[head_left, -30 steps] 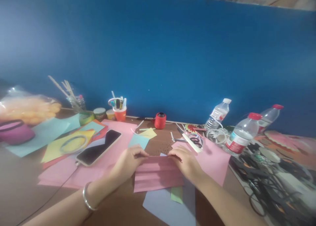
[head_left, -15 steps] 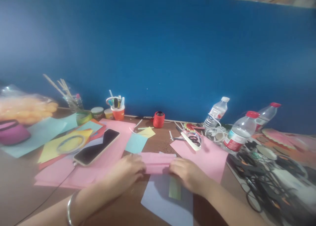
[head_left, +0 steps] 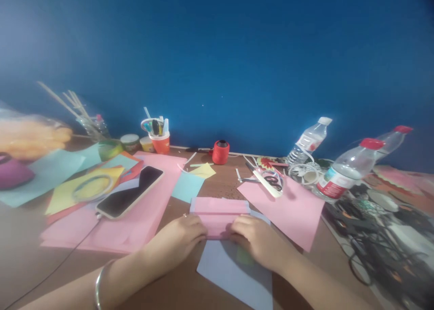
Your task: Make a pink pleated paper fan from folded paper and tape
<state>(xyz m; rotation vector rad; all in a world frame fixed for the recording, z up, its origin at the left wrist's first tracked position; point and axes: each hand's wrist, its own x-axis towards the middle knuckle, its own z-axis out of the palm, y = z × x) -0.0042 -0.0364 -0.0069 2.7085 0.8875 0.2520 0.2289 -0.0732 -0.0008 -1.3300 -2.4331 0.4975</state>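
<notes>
A pink paper sheet (head_left: 219,209), pleated into narrow folds, lies on the brown table in front of me. My left hand (head_left: 179,237) pinches its near left edge with curled fingers. My right hand (head_left: 255,240) pinches the near right edge the same way. Under the hands lies a pale lilac sheet (head_left: 233,274) with a small green slip (head_left: 244,256) on it. A silver bangle (head_left: 98,286) circles my left wrist.
A phone (head_left: 130,196) rests on pink sheets (head_left: 111,231) at left, beside a tape ring (head_left: 91,187) on yellow paper. Red thread spool (head_left: 220,152), orange pen cup (head_left: 160,142), scissors (head_left: 269,182) and three water bottles (head_left: 342,174) stand further back. Black clutter fills the right.
The pink sheet was spread wide a second ago; it has been gathered into a narrow pleated strip. Both hands slid toward me to its near edge. The view tilted down slightly.
</notes>
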